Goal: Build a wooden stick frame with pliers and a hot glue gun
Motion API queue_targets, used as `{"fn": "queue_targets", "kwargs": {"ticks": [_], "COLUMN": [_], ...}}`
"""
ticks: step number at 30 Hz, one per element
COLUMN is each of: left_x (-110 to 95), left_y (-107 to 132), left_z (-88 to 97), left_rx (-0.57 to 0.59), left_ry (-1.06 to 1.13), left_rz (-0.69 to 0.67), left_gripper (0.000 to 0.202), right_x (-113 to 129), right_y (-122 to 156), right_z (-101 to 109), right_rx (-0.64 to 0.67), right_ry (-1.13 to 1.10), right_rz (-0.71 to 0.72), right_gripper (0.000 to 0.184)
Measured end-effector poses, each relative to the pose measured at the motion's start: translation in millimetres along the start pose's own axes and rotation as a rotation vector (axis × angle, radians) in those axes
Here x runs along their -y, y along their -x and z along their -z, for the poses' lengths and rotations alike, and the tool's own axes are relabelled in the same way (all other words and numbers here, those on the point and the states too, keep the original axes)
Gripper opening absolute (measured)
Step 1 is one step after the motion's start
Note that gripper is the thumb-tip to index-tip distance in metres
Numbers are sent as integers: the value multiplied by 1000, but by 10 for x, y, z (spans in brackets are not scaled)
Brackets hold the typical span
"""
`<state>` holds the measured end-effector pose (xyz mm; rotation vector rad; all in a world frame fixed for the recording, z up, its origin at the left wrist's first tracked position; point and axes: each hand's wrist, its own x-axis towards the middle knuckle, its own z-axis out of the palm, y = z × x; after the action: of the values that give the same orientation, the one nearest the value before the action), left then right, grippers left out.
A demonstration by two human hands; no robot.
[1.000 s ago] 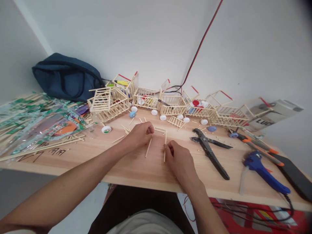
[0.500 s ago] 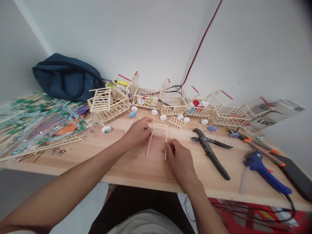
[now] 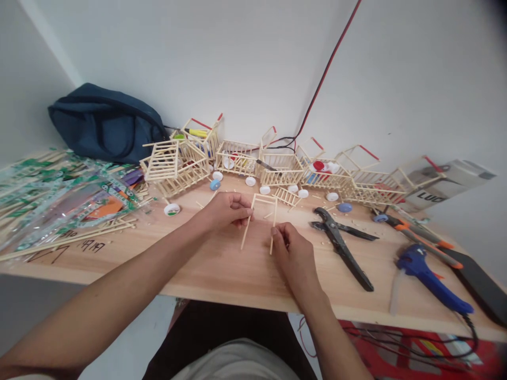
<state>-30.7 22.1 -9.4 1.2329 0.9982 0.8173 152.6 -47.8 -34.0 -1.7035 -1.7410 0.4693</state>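
A small U-shaped frame of thin wooden sticks (image 3: pixel 264 198) is held just in front of me, its closed end away from me and its two long legs pointing toward me. My left hand (image 3: pixel 233 209) pinches the left leg near the far corner between thumb and fingers. Lower down on the right leg, my right hand (image 3: pixel 292 248) grips the stick with thumb and forefinger. Past the frame, a small stick grid (image 3: pixel 288 197) lies flat on the wooden table (image 3: pixel 222 269), with loose stick bits around it.
Miniature stick carts (image 3: pixel 281 168) with bottle-cap wheels line the wall. Wrapped sticks (image 3: pixel 79 195) and a blue bag (image 3: pixel 106 124) are at left. On the right lie a black cutter (image 3: pixel 344 248), orange-handled pliers (image 3: pixel 423 240), a blue glue gun (image 3: pixel 431 277) and a black bar (image 3: pixel 475 285).
My left hand has gone from an outstretched forefinger beside the frame to a pinch on its left leg. The frame has shifted slightly up and to the right.
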Motion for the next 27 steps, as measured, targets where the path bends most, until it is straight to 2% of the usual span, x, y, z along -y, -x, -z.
{"fn": "queue_targets", "kwargs": {"ticks": [12, 14, 16, 18, 19, 21, 24, 27], "left_x": [-28, -69, -114, -145, -153, -154, -136, -96], "left_y": [15, 28, 28, 11, -2, -25, -27, -17], "left_z": [-19, 5, 93, 244, 330, 483, 577, 524], "left_rx": [-9, -36, -115, -291, -417, -534, -515, -418], "left_ry": [-91, -190, -343, -496, -579, -733, -914, -1090], "left_rz": [16, -18, -106, -229, -302, -375, -392, -375], "left_gripper": [15, 13, 14, 12, 14, 18, 19, 19], "right_x": [-2, 0, -3, -10, -14, -18, -17, -7], "right_y": [2, 5, 9, 12, 13, 13, 12, 16], "right_z": [0, 3, 5, 7, 8, 12, 19, 28], "right_rx": [19, 15, 12, 14, 11, 4, -2, 6], "right_ry": [-5, -4, -1, -4, -9, -21, -27, -24], "right_rz": [6, 1, -8, -15, -15, -10, -9, -11], "right_gripper": [25, 24, 24, 23, 23, 24, 25, 25]}}
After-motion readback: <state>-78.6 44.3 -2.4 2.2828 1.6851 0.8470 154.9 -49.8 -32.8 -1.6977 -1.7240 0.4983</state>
